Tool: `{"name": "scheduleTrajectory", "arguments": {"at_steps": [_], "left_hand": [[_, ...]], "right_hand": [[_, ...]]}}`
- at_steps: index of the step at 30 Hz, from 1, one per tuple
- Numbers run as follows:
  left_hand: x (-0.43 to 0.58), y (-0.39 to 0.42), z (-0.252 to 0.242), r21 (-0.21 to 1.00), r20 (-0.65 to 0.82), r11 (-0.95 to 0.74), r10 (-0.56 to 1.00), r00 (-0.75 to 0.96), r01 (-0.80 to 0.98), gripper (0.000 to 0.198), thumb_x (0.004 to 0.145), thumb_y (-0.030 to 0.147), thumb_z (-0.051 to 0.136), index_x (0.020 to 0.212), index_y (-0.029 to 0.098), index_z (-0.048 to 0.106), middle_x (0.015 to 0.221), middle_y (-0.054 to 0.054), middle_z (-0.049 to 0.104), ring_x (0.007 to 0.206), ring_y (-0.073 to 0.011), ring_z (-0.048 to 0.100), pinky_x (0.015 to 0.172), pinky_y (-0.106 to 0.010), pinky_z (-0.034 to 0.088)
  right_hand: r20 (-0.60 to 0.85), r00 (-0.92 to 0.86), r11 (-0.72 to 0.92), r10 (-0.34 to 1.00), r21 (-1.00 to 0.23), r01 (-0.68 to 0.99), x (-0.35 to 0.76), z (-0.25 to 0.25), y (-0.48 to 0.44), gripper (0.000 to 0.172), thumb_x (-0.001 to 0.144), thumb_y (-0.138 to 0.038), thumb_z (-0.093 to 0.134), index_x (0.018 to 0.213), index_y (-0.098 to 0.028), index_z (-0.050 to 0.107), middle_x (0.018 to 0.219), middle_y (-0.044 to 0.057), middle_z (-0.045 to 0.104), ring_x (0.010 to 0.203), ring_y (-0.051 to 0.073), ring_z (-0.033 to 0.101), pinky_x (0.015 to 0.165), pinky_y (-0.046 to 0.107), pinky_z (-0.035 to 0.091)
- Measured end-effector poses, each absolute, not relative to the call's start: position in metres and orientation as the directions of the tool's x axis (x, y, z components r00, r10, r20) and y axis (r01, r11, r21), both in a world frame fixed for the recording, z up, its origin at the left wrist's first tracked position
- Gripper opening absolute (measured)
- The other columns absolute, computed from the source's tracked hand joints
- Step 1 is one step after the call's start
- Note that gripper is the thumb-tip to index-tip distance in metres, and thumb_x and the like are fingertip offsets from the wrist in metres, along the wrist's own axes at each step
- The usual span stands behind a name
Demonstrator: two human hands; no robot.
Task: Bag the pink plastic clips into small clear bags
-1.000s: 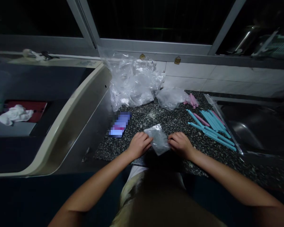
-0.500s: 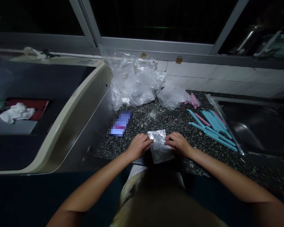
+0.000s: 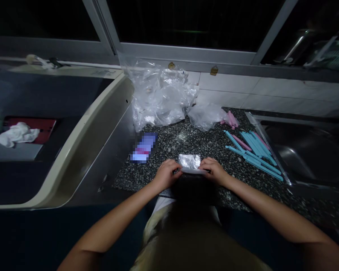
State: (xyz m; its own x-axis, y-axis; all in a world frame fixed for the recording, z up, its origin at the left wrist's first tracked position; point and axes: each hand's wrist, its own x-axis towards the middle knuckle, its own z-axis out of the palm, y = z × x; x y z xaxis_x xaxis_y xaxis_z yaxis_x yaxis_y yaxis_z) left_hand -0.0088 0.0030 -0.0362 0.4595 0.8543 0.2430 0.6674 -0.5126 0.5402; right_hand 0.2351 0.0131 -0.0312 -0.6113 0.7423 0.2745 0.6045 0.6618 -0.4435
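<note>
A small clear plastic bag (image 3: 190, 161) lies at the front of the speckled counter, its near part folded up into a straight edge. My left hand (image 3: 167, 174) pinches the left end of that fold, fingers curled. At the right end, my right hand (image 3: 214, 171) grips the same fold between thumb and fingers. What the bag holds, if anything, I cannot make out. To the right of my hands lie several blue sealing clips (image 3: 255, 145), long and thin, with a few pink ones (image 3: 241, 142) among them.
Crumpled clear plastic bags (image 3: 164, 98) are heaped at the back by the tiled wall (image 3: 223, 82). A smaller plastic bag (image 3: 206, 116) with pink sticks (image 3: 232, 119) lies beside them. A blurred-out phone (image 3: 144, 147) is left of my hands. A sink (image 3: 305, 146) bounds the right, a washing machine (image 3: 81, 139) the left.
The bag's near part, which hung flat toward me, is now folded up, so the bag looks shorter. Both hands keep hold of its sides and have shifted only slightly.
</note>
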Motion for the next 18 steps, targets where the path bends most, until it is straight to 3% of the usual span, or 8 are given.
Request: {"name": "scheduleTrajectory", "arguments": {"at_steps": [9,18], "left_hand": [[0.006,0.016,-0.018,0.453,0.046,-0.285,0.954,0.298,0.845,0.028,0.079,0.034,0.048,0.061,0.017,0.062,0.066,-0.005,0.060,0.071,-0.0177,0.053,0.068,-0.028,0.036],[0.015,0.023,-0.011,0.373,-0.091,-0.141,0.978,0.187,0.917,0.026,0.077,0.041,0.047,0.071,0.020,0.063,0.073,-0.005,0.066,0.078,-0.0201,0.060,0.067,-0.027,0.037]], "right_hand": [[0.073,-0.403,0.388,0.912,-0.466,0.795,0.225,-0.022,0.015,0.029,0.078,-0.032,0.052,0.054,-0.018,0.056,0.061,0.001,0.059,0.067,0.014,0.052,0.067,0.027,0.031],[-0.003,-0.272,0.259,0.962,-0.302,0.918,0.220,-0.015,0.012,0.023,0.076,-0.029,0.052,0.056,-0.019,0.055,0.063,0.001,0.061,0.068,0.014,0.054,0.065,0.025,0.029]]}}
